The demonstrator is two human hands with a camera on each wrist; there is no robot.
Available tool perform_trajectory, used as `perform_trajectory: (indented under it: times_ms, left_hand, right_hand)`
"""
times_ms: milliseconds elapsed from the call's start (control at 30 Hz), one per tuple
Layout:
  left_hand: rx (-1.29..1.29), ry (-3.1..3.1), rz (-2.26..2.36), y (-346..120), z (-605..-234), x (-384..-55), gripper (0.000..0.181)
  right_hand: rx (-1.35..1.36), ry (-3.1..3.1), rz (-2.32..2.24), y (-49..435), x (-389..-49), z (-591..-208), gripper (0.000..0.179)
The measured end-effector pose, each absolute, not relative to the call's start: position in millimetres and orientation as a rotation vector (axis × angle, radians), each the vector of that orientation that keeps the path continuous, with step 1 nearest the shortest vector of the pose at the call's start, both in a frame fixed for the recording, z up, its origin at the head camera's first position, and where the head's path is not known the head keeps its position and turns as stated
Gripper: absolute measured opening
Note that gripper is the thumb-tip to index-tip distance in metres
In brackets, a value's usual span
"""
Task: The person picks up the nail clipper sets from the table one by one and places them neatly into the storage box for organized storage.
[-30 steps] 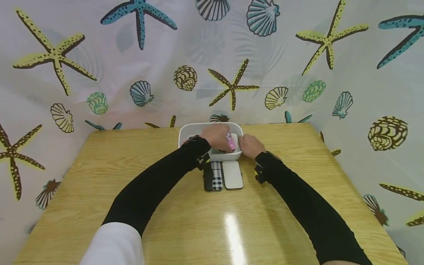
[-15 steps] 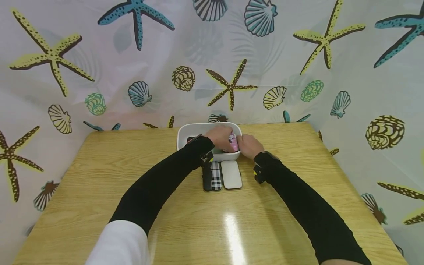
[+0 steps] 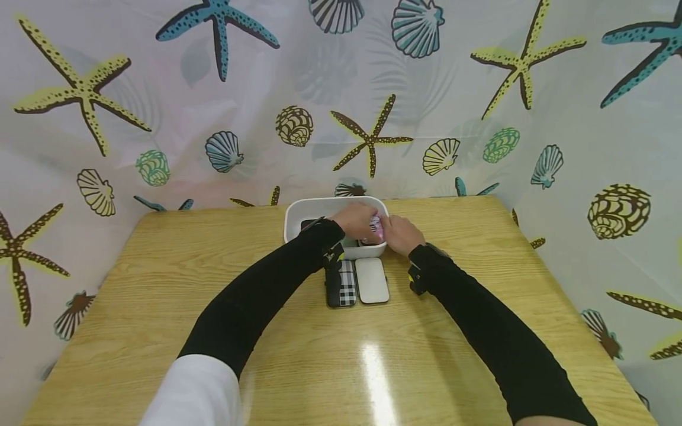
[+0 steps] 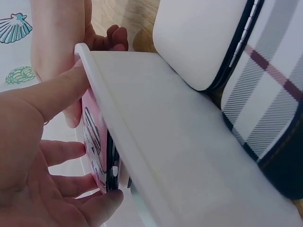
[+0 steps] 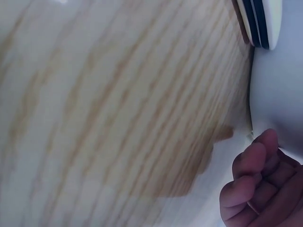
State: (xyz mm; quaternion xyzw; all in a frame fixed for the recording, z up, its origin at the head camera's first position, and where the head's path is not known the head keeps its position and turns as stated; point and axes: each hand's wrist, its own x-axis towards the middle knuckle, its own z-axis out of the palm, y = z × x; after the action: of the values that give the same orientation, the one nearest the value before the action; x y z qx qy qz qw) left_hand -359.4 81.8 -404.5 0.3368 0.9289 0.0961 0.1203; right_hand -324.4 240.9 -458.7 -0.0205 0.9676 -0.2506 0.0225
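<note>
In the head view, my left hand (image 3: pixel 354 220) reaches into a white bin (image 3: pixel 367 252) and holds a pink case (image 3: pixel 376 228) with a black-and-white print near the bin's right end. The left wrist view shows the left fingers around the dark edge of this pink case (image 4: pixel 96 142), which stands on edge against the wall; the thumb lies by the rim. My right hand (image 3: pixel 404 235) grips the bin's right end, its fingers curled low on the outside in the right wrist view. The bin's floor is mostly hidden by the left hand and forearm.
Against the bin's front lie a black-and-white plaid case (image 3: pixel 347 284) and a white case (image 3: pixel 372 281), side by side on the wooden table (image 3: pixel 298 367). A dark item (image 3: pixel 307 224) shows inside the bin's left part. Behind hangs a patterned cloth (image 3: pixel 256 106).
My left hand has shifted right with the pink case, bringing it up against the bin's right end. More of the dark item shows at left. The right hand keeps its grip.
</note>
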Motion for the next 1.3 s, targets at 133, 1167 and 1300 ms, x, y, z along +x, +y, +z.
perform_trajectory:
  times_ms: [133, 1167, 1300]
  left_hand:
    - [1.004, 2.693, 0.276, 82, -404, -360, 0.064]
    - [1.111, 2.891, 0.38, 49, -392, -308, 0.052]
    - [1.146, 2.913, 0.39, 35, -389, -283, 0.049]
  right_hand:
    - [-0.06, 3.007, -0.777, 242, -325, -458, 0.056]
    - [-0.04, 2.991, -0.808, 242, -329, -465, 0.057]
    - [-0.04, 2.974, -0.825, 243, -329, -465, 0.058]
